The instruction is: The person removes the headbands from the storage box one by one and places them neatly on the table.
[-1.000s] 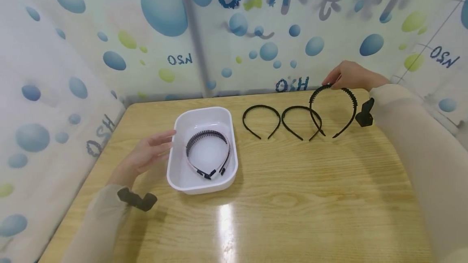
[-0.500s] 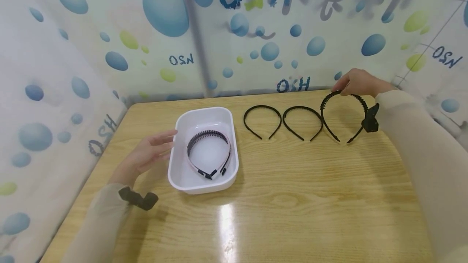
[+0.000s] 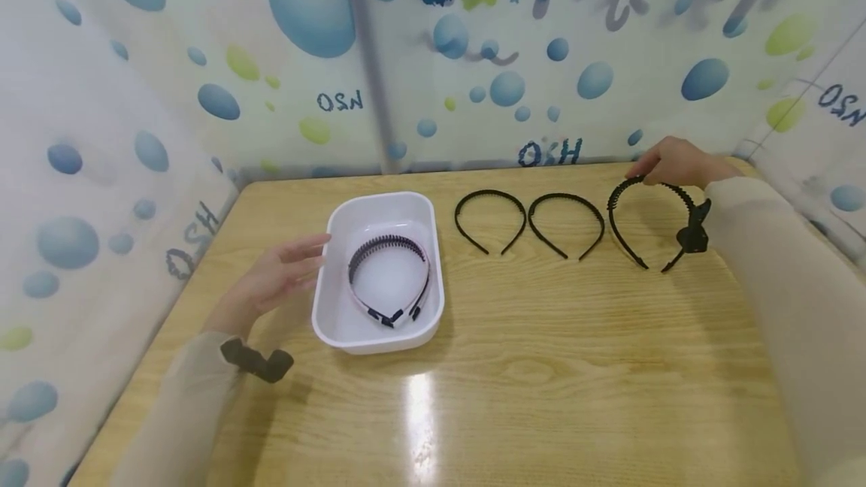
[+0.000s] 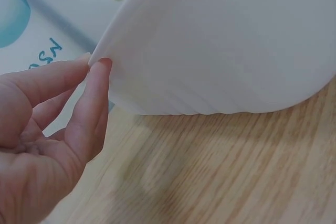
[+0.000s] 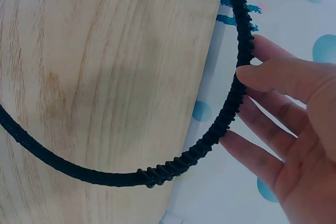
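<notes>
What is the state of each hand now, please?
Left hand: holding, fingertips pinching the rim of the white container.
Right hand: holding, fingers pinching the top of the rightmost black headband.

I'm counting three black headbands outside the tub, plus at least two more in a stack inside, overlapped so no exact number, sorry. Just one tub, one bench, two wrist cams, one left grip, one right grip.
</notes>
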A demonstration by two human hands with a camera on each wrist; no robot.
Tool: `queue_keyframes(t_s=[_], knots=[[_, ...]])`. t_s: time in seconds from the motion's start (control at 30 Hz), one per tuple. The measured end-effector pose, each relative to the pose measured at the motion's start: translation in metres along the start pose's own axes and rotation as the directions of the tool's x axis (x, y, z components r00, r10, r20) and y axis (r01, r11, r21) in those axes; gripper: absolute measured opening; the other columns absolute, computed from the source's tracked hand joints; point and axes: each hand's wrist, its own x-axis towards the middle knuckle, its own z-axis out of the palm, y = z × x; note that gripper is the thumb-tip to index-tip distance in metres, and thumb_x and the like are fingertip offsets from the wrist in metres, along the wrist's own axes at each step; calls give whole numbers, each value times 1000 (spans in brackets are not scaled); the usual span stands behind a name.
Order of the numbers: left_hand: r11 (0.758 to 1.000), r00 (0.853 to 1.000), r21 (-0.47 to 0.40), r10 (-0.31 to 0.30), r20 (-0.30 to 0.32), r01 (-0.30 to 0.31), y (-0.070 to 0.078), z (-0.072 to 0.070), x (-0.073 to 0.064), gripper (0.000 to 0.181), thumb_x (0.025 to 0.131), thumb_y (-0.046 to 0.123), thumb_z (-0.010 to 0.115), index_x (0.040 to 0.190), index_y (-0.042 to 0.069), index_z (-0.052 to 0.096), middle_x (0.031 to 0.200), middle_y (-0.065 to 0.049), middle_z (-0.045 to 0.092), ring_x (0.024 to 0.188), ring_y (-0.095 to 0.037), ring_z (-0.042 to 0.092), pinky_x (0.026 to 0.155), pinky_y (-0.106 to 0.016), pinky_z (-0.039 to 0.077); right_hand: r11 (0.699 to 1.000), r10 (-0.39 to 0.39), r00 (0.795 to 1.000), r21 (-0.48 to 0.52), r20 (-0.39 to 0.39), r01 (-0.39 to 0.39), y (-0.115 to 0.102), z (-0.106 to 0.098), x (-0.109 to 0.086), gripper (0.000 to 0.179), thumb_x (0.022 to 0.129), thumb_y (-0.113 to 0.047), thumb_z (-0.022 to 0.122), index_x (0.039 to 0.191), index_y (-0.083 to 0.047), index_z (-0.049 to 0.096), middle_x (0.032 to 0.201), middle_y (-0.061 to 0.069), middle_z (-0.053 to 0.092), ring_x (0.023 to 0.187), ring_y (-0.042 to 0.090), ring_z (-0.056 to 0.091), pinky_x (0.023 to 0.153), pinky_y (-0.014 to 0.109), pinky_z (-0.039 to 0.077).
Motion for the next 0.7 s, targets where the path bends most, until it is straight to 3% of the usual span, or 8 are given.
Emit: queue_keyframes(t_s=[0.23, 0.47, 0.7], knots=[[999, 998, -4, 43, 51, -43, -3, -6, 4, 36, 91, 5, 56, 124, 18, 58, 116, -5, 50, 98, -10, 58, 86, -25, 50, 1000, -23, 1000, -8, -10, 23, 10, 10, 1, 24, 83, 6, 54, 105, 8, 64, 110, 31, 56, 99, 48, 50, 77, 56, 48], [999, 1000, 38, -17, -22, 18, -1, -2, 5, 40, 91, 4, 54, 130, 12, 51, 117, -5, 48, 98, -10, 58, 87, -25, 50, 999, -42, 999, 1, -31, 42, 27, 23, 6, 24, 82, 9, 54, 105, 10, 63, 105, 31, 57, 96, 48, 52, 72, 52, 51], [999, 999, 34, -33, -30, 34, 3, 1, 3, 37, 93, 0, 50, 127, 14, 53, 115, -3, 49, 97, -10, 59, 86, -25, 50, 999, -34, 999, -18, -28, 33, 33, 32, 11, 26, 83, 8, 52, 107, 9, 63, 107, 31, 57, 98, 48, 50, 76, 55, 49]])
